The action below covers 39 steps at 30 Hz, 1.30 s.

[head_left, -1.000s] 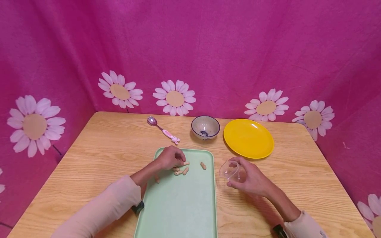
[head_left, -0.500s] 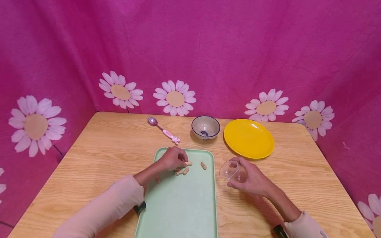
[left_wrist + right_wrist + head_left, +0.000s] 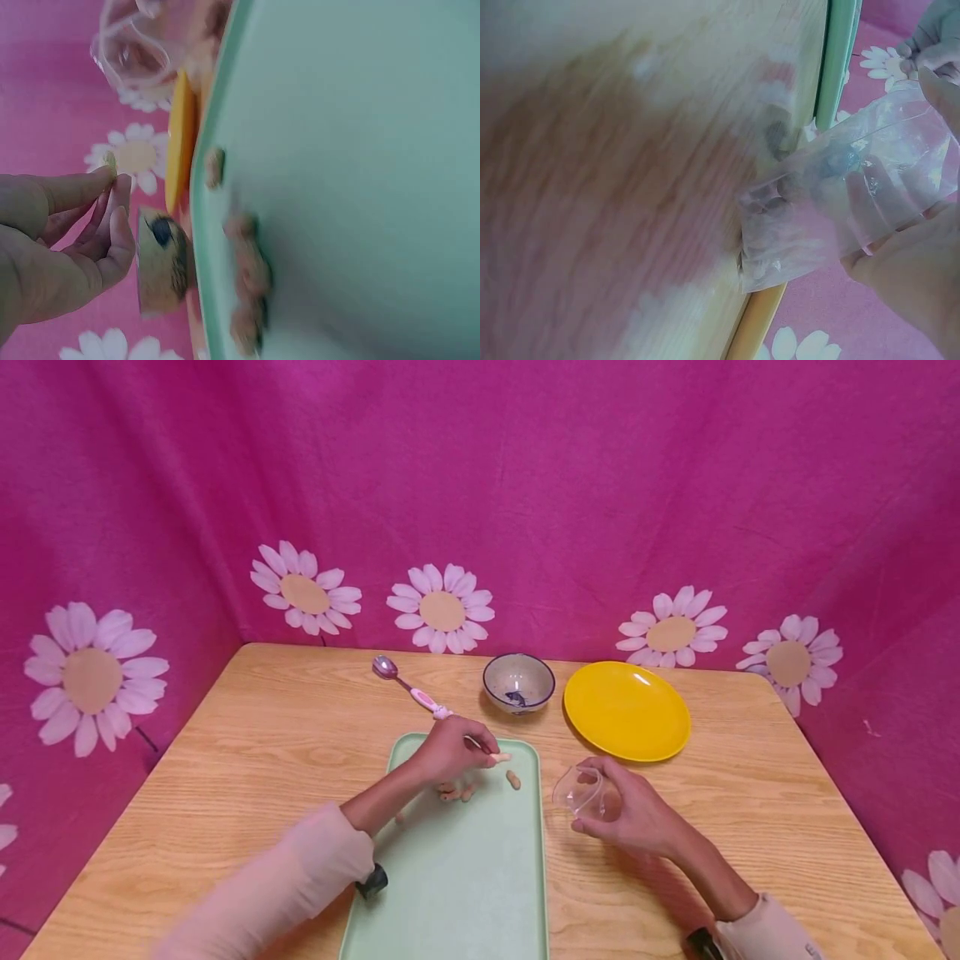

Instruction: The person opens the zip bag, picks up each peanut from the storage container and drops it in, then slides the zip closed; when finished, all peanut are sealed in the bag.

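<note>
My left hand (image 3: 453, 750) pinches a peanut (image 3: 501, 758) between thumb and fingertips, raised above the far end of the green tray (image 3: 480, 893). Below it, several peanuts (image 3: 454, 793) lie in a cluster on the tray, partly behind the hand. A single peanut (image 3: 513, 779) sits apart near the tray's right rim, and another (image 3: 399, 818) near its left rim. Right of the tray, my right hand (image 3: 633, 806) holds a clear plastic bag (image 3: 577, 789), its mouth spread. In the right wrist view fingers show through the bag (image 3: 817, 195); whether anything lies inside I cannot tell.
Behind the tray stand a patterned bowl (image 3: 518, 683) and a yellow plate (image 3: 626, 710). A spoon with a pink rabbit handle (image 3: 423, 697) lies at back left, its handle end close to my left hand. A magenta flowered curtain (image 3: 525, 510) surrounds the wooden table (image 3: 262, 752).
My left hand has lifted a peanut from beside the cluster and moved it right, toward the bag. My right hand and the bag have stayed in place.
</note>
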Each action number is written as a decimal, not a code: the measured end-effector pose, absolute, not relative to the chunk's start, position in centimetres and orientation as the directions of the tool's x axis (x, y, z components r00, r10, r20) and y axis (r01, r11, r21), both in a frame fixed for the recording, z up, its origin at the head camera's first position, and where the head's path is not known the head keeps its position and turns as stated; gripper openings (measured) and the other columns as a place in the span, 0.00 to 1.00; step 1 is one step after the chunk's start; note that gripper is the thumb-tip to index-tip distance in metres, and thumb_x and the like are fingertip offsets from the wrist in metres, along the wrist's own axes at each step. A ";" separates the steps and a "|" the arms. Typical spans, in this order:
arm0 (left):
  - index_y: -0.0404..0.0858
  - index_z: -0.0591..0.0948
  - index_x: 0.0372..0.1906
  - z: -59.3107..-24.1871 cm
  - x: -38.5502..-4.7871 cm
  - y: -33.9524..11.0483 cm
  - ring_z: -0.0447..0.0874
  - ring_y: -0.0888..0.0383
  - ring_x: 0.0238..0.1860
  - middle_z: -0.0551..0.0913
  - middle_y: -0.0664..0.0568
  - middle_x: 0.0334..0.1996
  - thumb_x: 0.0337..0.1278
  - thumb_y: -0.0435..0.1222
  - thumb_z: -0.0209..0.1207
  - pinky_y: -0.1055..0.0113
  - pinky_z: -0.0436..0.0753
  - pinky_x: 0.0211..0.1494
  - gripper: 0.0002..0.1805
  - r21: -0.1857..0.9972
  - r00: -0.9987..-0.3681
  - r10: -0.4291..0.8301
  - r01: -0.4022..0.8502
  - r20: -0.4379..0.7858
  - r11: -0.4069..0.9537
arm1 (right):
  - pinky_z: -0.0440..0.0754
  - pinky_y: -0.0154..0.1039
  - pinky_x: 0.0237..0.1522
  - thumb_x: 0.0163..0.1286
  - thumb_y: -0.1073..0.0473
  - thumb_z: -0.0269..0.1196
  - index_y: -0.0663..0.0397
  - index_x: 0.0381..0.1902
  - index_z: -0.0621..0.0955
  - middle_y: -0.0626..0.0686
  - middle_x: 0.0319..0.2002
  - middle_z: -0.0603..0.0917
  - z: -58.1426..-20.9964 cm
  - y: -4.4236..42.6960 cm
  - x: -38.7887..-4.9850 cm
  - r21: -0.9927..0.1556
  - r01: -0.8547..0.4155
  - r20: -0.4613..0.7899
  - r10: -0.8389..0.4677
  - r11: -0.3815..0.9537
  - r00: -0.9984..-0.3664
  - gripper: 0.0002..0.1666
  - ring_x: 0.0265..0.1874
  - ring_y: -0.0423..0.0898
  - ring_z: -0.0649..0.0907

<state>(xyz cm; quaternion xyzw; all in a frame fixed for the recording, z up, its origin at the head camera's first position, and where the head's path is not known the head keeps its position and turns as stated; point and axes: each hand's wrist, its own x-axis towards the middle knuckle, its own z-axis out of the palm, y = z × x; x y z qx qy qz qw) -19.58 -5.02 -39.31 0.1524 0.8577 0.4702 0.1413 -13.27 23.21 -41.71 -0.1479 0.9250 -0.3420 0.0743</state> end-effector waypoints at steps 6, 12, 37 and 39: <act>0.41 0.86 0.33 -38.2 -18.5 -2.4 0.84 0.52 0.33 0.85 0.52 0.33 0.49 0.30 0.67 0.62 0.82 0.39 0.05 0.893 -0.890 0.433 0.074 -0.142 0.445 | 0.69 0.62 0.61 0.49 0.46 0.74 0.43 0.58 0.69 0.50 0.54 0.80 -41.8 23.3 -13.3 -0.662 -0.237 -0.013 -0.326 0.711 -0.945 0.40 0.56 0.52 0.77; 0.43 0.86 0.34 -38.5 -17.7 -0.4 0.81 0.58 0.31 0.85 0.56 0.31 0.51 0.32 0.67 0.68 0.81 0.36 0.05 0.871 -0.864 0.491 0.154 -0.111 0.467 | 0.70 0.60 0.60 0.48 0.48 0.75 0.45 0.57 0.70 0.49 0.51 0.81 -42.1 23.2 -13.2 -0.666 -0.282 0.041 -0.344 0.690 -0.938 0.40 0.54 0.51 0.77; 0.38 0.86 0.38 -39.4 -18.9 -1.2 0.79 0.59 0.31 0.84 0.54 0.30 0.53 0.33 0.65 0.68 0.78 0.34 0.06 0.888 -0.893 0.431 0.091 -0.127 0.450 | 0.69 0.60 0.61 0.47 0.50 0.76 0.46 0.57 0.70 0.49 0.51 0.81 -42.0 23.0 -13.1 -0.664 -0.289 0.047 -0.348 0.690 -0.936 0.40 0.55 0.52 0.78; 0.36 0.85 0.36 -39.9 -19.2 -1.4 0.78 0.60 0.29 0.84 0.52 0.29 0.52 0.31 0.66 0.71 0.74 0.31 0.06 0.867 -0.900 0.422 0.119 -0.112 0.484 | 0.69 0.60 0.61 0.47 0.50 0.76 0.45 0.57 0.70 0.49 0.51 0.81 -41.9 23.0 -13.1 -0.665 -0.283 0.040 -0.346 0.691 -0.938 0.40 0.55 0.52 0.78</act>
